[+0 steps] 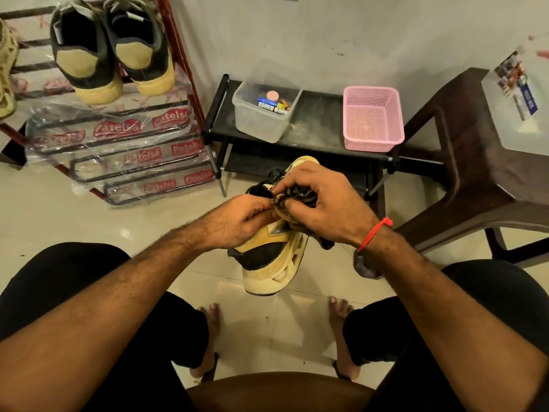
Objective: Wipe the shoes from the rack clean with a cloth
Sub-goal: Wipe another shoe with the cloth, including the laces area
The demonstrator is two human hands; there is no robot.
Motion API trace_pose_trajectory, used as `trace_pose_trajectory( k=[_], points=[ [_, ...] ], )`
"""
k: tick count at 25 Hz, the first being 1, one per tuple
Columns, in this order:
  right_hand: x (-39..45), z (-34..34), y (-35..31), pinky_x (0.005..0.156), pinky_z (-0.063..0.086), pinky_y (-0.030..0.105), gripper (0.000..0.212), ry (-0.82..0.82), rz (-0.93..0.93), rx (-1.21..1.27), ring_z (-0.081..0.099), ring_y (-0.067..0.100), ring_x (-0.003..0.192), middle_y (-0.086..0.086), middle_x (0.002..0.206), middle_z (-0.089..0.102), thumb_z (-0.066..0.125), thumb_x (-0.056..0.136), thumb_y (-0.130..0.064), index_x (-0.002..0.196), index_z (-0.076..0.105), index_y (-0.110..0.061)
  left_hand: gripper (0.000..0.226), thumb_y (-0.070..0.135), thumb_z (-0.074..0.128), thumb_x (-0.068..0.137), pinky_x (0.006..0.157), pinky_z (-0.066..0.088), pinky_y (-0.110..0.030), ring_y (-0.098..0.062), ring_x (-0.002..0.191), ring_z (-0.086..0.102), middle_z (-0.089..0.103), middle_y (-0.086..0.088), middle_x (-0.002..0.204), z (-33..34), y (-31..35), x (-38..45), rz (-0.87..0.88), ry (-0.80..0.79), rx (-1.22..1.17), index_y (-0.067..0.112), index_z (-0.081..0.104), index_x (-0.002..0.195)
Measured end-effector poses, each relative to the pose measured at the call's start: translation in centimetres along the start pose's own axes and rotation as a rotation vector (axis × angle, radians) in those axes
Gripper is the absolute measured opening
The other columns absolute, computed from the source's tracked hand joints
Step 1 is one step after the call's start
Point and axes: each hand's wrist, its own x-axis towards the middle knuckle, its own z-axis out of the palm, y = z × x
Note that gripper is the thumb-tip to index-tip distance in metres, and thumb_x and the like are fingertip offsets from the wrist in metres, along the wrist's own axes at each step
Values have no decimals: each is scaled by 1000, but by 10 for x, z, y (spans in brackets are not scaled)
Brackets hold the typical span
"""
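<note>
Both our hands work mid-frame: left hand (237, 220) grips the tan-and-black sneaker (267, 257), right hand (323, 209) fingers curl around the dark bunched cloth (292, 197).

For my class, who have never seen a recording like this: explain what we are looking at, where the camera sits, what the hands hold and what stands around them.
There is no machine here. A seated person wears one camera on the head, looking down at both bare hands. The left hand holds a yellow and black shoe above the tiled floor. The right hand bunches a dark cloth against the shoe's upper part; both hands have a closed grip. At top left, a pair of shoes sits on a red rack. Behind the hands a low black shelf carries a clear box and a pink basket.
</note>
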Motion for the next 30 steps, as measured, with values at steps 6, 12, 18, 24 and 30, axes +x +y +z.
trace_pose_trajectory(
  k=[6, 12, 18, 24, 30],
  points=[
    [-2, 5, 6, 94, 44, 13, 23, 149, 42, 78, 59, 6, 103, -6, 109, 64, 68, 83, -14, 104, 73, -22, 21, 16, 51, 106, 66, 48, -17, -1, 71, 61, 69, 7, 84, -4, 8, 4, -33, 122, -289, 16, 70, 99],
    [12, 2, 22, 96, 52, 28, 21, 286, 382, 143, 60, 13, 105, 2, 116, 65, 66, 93, -20, 113, 67, -22, 27, 30, 48, 105, 68, 56, -23, -10, 80, 71, 76, 3, 87, -6, 19, 3, -78, 164, -412, 17, 72, 104],
    [-7, 24, -26, 82, 48, 18, 26, -54, 314, -44, 55, 10, 101, -4, 110, 60, 68, 90, -31, 113, 63, -22, 38, 33, 49, 107, 72, 51, -44, -30, 80, 64, 69, -29, 100, -4, 3, 5, -260, 332, -452, -1, 67, 107],
    [-2, 13, -12, 72, 44, 15, 21, -99, 421, -73, 54, 9, 96, -6, 103, 60, 69, 90, -31, 109, 67, -22, 32, 32, 48, 108, 65, 56, -30, -19, 78, 70, 76, -13, 97, -1, 10, 8, -335, 301, -484, 10, 72, 109],
    [9, 3, 7, 92, 51, 29, 18, 63, 392, -76, 57, 12, 100, -1, 108, 64, 69, 90, -24, 107, 70, -18, 35, 32, 50, 106, 67, 56, -32, -24, 80, 70, 75, -19, 98, 2, 16, 10, -282, 351, -527, 3, 71, 110]
  ],
)
